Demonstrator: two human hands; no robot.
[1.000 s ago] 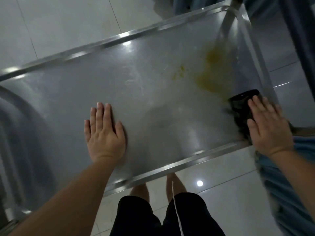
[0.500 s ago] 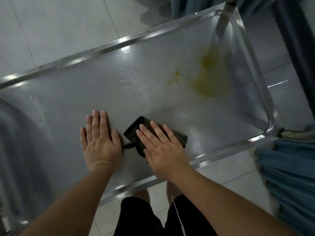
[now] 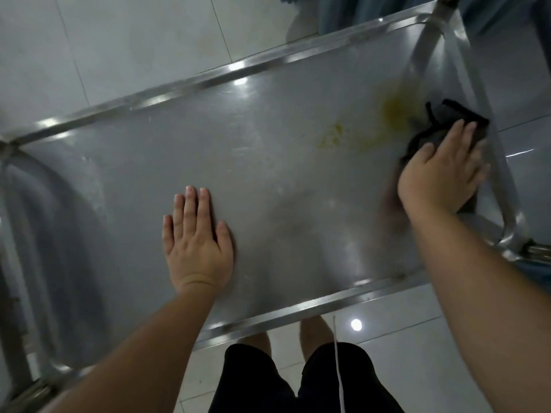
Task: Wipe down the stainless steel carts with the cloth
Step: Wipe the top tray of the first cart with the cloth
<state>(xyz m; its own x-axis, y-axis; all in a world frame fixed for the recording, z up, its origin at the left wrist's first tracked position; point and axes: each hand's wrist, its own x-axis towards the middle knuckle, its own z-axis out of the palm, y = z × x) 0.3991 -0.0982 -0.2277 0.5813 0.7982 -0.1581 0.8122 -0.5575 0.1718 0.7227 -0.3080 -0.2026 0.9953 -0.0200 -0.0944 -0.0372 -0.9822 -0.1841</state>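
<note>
A right hand (image 3: 441,171) presses a dark cloth (image 3: 447,126) flat-fingered at the stainless steel cart (image 3: 268,162)'s right end — beside a yellow stain (image 3: 393,111) — while the left hand (image 3: 196,242) rests open, palm down.

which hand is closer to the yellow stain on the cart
Right. The right hand presses the cloth right beside the yellow stain; the left hand rests flat, well away from it.

Bare cart top (image 3: 268,162) between the hands; raised rim (image 3: 190,84) borders it.
</note>
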